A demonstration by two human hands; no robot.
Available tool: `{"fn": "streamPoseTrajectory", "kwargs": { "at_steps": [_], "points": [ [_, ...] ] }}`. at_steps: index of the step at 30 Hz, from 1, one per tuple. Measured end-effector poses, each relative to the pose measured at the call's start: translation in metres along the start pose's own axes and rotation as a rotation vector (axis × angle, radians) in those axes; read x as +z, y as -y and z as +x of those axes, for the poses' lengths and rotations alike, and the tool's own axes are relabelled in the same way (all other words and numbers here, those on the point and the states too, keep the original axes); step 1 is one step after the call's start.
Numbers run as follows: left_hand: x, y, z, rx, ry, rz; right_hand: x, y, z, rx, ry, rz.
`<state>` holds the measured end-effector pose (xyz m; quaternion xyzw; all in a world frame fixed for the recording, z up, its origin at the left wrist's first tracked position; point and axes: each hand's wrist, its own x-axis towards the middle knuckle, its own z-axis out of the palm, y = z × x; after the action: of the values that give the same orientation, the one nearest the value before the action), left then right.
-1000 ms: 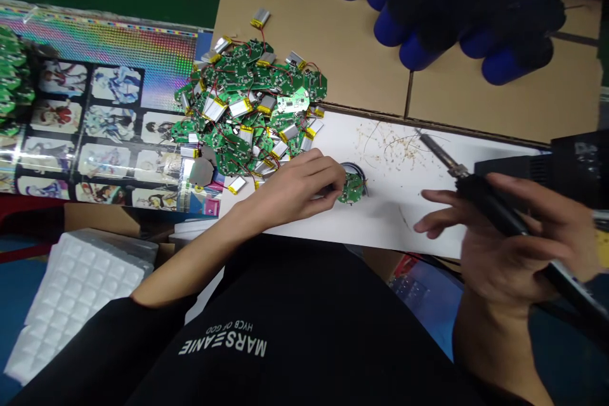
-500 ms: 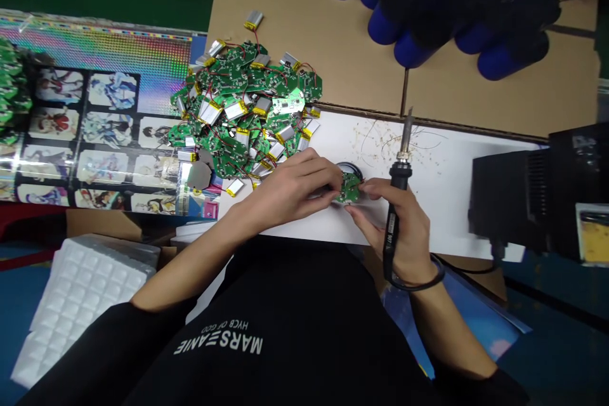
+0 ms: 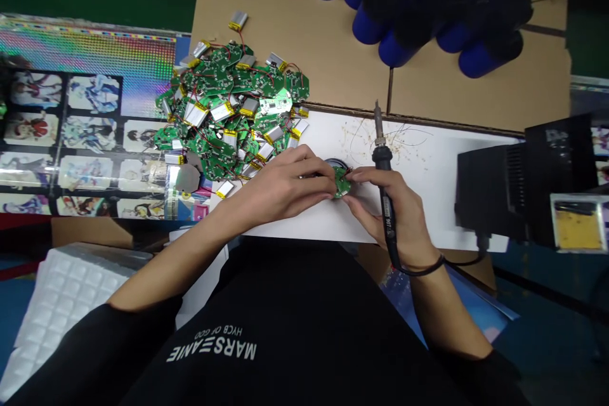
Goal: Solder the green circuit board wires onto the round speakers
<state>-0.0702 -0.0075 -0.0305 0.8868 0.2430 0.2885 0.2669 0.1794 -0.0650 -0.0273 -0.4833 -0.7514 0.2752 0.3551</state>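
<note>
Between my hands, over the white work surface, is a small green circuit board point(image 3: 341, 183). My left hand point(image 3: 295, 184) is closed on its left side, the fingers bent together and hiding part of it. My right hand point(image 3: 397, 216) pinches the board's right edge between thumb and fingertip. That same hand also carries a soldering iron point(image 3: 384, 184) across it, tip up and away from the board, its cable looping over my wrist. Just behind the board shows a round thing with a dark rim point(image 3: 335, 162), partly covered.
A heap of green circuit boards point(image 3: 214, 76) with wired silver battery cells lies left. Blue-and-black cylinders point(image 3: 399, 44) rest on a cardboard box point(image 3: 276, 25) behind. A black box-shaped unit point(image 3: 490, 190) and a yellow sponge tray point(image 3: 578, 228) stand right. Wire scraps point(image 3: 394, 136) litter the surface.
The whole view has shifted, so the scene sits further left. The soldering iron has swung in my right hand, its tip now leaning left. Both hands keep hold of the circuit board.
</note>
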Motion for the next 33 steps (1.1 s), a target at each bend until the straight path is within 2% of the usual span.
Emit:
{"fn": "streamPoseTrajectory", "kwargs": {
  "at_steps": [9, 11, 15, 17, 21, 25, 27, 33],
  "points": [
    [-0.011, -0.003, 0.014, 0.046, 0.171, 0.122, 0.005, 0.006, -0.009, 0.036, -0.066, 0.044],
    [-0.014, -0.003, 0.017, 0.037, 0.217, 0.131, 0.005, 0.01, -0.014, 0.078, -0.186, 0.105],
    [-0.019, -0.004, 0.023, 0.044, 0.283, 0.154, -0.003, 0.019, -0.02, 0.161, -0.555, 0.358],
    [-0.022, -0.004, 0.026, 0.06, 0.31, 0.168, -0.011, 0.021, -0.025, 0.16, -0.613, 0.396],
    [-0.028, -0.005, 0.03, 0.085, 0.359, 0.207, -0.024, 0.022, -0.05, 0.061, -0.573, 0.323],
    [-0.032, -0.007, 0.034, 0.085, 0.386, 0.232, -0.029, 0.023, -0.073, 0.099, -0.371, 0.14],
    [-0.033, -0.007, 0.035, 0.091, 0.394, 0.246, -0.028, 0.025, -0.073, 0.077, -0.309, 0.066],
    [-0.034, -0.008, 0.038, 0.098, 0.411, 0.254, -0.021, 0.028, -0.056, -0.005, -0.295, -0.038]
  ]
}}
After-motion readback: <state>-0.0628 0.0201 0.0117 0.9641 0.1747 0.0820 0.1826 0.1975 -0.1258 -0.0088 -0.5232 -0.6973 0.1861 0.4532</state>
